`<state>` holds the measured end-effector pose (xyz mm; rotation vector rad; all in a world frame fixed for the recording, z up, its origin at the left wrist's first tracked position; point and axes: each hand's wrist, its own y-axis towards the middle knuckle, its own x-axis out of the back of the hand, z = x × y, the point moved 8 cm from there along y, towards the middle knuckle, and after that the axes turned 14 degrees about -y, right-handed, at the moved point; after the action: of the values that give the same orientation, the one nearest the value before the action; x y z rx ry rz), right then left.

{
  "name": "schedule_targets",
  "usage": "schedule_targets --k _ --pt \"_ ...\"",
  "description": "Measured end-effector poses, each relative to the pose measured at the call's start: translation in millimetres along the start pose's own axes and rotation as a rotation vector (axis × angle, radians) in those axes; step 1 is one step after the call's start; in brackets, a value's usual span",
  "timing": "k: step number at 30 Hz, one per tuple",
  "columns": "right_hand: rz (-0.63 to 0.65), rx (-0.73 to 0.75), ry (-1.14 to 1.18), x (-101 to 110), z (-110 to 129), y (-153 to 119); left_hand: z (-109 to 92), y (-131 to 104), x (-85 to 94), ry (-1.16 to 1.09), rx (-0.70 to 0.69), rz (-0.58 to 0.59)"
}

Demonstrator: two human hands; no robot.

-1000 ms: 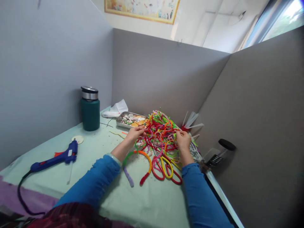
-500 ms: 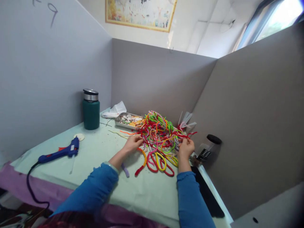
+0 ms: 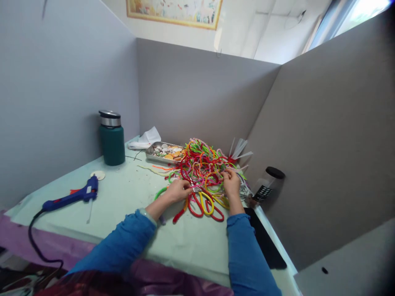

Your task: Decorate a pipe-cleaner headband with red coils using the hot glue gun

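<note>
A tangled heap of fuzzy pipe cleaners [image 3: 202, 158] in red, pink, green, orange and yellow lies between my hands. My left hand [image 3: 178, 191] is closed in a pinch on a thin pink pipe cleaner [image 3: 196, 187] at the heap's front left edge. At the heap's right side, my right hand [image 3: 231, 183] has its fingertips pinched together among the strands, seemingly on one of them, though its colour is unclear. Between the hands lie scissors with red handles [image 3: 195, 207] and a yellow-handled pair [image 3: 207, 204]. An orange and red pipe cleaner [image 3: 180, 216] curves below my left hand.
On the left are a blue glue gun [image 3: 72, 197] with its cord, a white disc [image 3: 98, 175] and a green bottle [image 3: 112, 144]. A metal tray [image 3: 150, 157] of small pieces stands behind. A lidded clear jar [image 3: 267, 185] and black strip [image 3: 265, 242] lie right.
My right hand has moved left into the heap, away from the red pipe cleaner it held up. My left hand has shifted toward the scissors. A green strand now shows beside my left hand.
</note>
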<state>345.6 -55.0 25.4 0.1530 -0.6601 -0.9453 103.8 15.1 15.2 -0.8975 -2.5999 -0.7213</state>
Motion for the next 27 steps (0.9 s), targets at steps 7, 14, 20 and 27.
schedule_targets --k 7,14,20,27 --pt "0.026 -0.006 -0.035 10 -1 -12 14 -1 10.1 -0.581 0.294 -0.062" --pt "0.339 0.226 0.114 -29 65 -57 18 -4 10.5 -0.77 0.324 -0.087" --pt "0.437 0.261 0.159 -58 91 -83 2 -4 1.7 -0.624 0.257 0.039" --pt "0.459 -0.165 0.527 -70 63 -81 -3 -7 -6.7 -0.532 0.259 0.111"
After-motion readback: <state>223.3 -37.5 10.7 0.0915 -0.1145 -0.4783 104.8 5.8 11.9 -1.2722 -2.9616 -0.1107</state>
